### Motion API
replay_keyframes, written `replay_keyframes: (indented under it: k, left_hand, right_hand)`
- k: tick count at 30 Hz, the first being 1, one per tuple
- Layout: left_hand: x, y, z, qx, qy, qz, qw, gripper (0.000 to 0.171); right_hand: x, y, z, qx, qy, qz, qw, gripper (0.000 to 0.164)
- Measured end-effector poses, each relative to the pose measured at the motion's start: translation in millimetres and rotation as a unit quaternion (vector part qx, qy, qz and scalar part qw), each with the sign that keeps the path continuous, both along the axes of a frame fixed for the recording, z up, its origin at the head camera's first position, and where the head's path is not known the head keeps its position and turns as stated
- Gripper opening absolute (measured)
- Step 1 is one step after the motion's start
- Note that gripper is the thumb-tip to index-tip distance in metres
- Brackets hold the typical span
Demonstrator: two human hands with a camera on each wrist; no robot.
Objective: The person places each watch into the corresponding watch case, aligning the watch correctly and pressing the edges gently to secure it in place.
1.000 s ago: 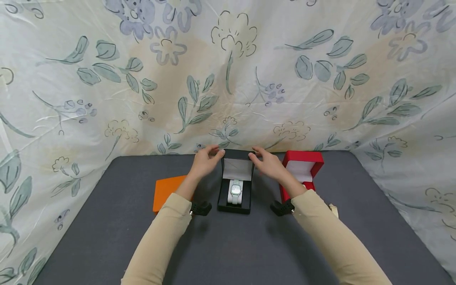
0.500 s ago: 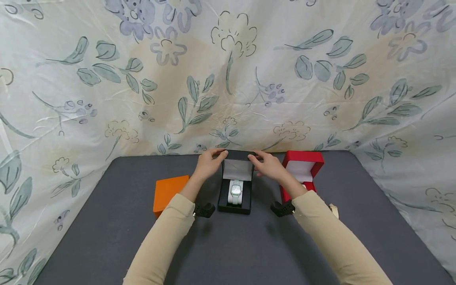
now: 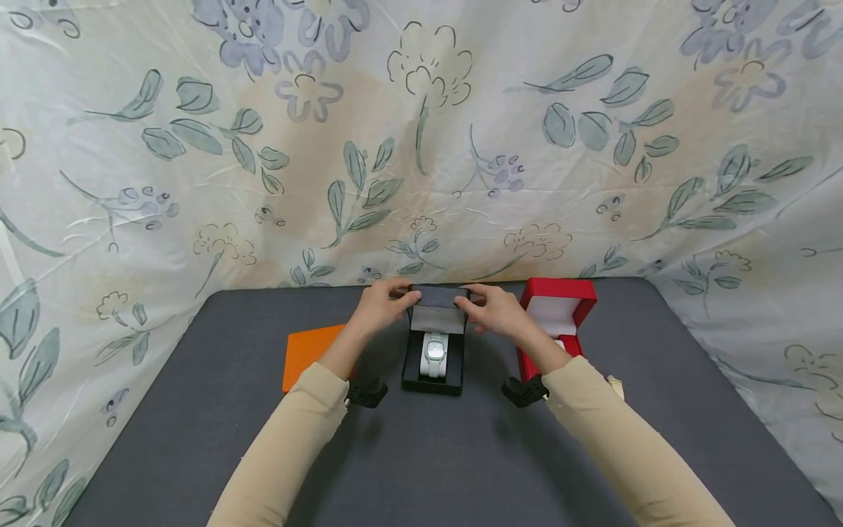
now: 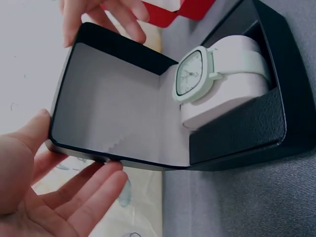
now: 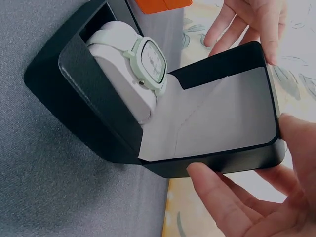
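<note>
A black watch box (image 3: 431, 389) stands with its lid raised at the middle of the table. Inside, a pale mint watch (image 3: 435, 351) is wrapped round a white cushion (image 4: 232, 91). My left hand (image 3: 380, 306) pinches the left corner of the lid (image 3: 439, 296), thumb on the top edge and fingers behind. On the opposite corner my right hand (image 3: 495, 313) grips the lid the same way. The right wrist view shows the lid's pale lining (image 5: 232, 116), with right fingertips (image 5: 202, 175) against its side.
Left of the black box lies an orange box (image 3: 312, 351), partly behind my left forearm. An open red box (image 3: 560, 289) stands to the right, its front partly covered by my right arm. A flowered cloth (image 3: 421, 146) hangs behind the grey table (image 3: 435, 454).
The lid has tilted forward toward the watch, both hands moving with it. My left thumb has come onto the lid's corner. The watch and the other boxes have stayed in place.
</note>
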State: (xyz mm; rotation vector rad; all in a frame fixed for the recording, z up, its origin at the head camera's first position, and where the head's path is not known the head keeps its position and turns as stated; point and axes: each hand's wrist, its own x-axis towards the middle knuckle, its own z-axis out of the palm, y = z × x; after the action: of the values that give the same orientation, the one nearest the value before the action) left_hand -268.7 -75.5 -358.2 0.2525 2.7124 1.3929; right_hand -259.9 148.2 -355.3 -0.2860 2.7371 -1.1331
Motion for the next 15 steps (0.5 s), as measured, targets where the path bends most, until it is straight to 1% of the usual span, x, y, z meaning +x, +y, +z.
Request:
replay_keyframes:
  k: [3, 8, 15]
  left_hand:
    - [2.5, 0, 2.3, -0.009, -0.002, -0.001, 1.0000, 0.042]
    - [6.5, 0, 4.1, -0.037, 0.011, -0.006, 0.9993, 0.040]
    - [15.0, 2, 5.2, -0.060, 0.018, -0.004, 0.9980, 0.039]
  right_hand:
    - [2.2, -1, 0.8, 0.006, 0.003, -0.004, 1.000, 0.059]
    - [5.1, -2, 0.4, 0.020, 0.017, -0.005, 1.000, 0.054]
    - [11.7, -4, -2.8, 0.018, 0.045, -0.002, 0.999, 0.048]
